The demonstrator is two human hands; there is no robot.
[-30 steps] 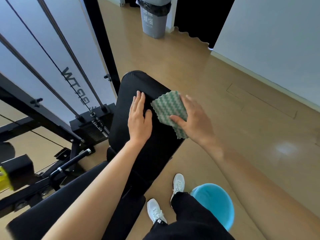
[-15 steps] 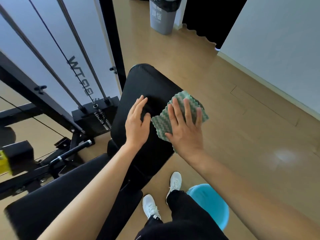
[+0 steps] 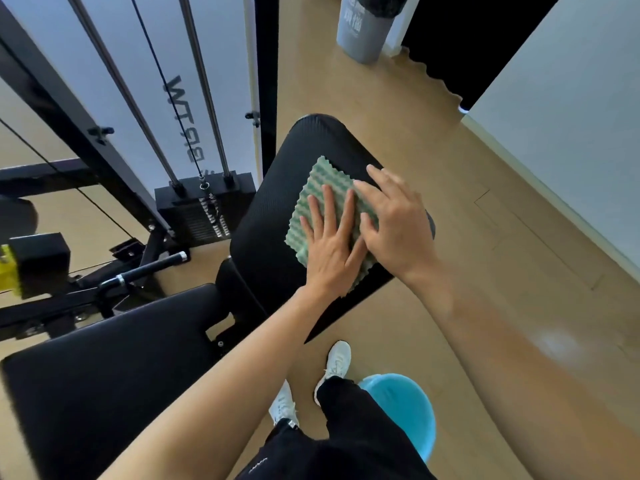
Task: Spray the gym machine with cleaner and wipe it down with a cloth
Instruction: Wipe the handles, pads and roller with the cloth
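Head view: the green-and-white cloth [image 3: 313, 188] lies spread on the black padded bench [image 3: 273, 209]. The left hand [image 3: 329, 251] presses on it flat, fingers straight, gripping nothing. The right hand [image 3: 398, 230] rests alongside with relaxed fingers on the cloth. A blue bucket [image 3: 405, 407] stands beside the shoes [image 3: 337, 362].

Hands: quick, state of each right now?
Left hand: open, fingers straight, pressing flat on the green cloth.
Right hand: open, fingers relaxed, resting on the same cloth, on the black pad.
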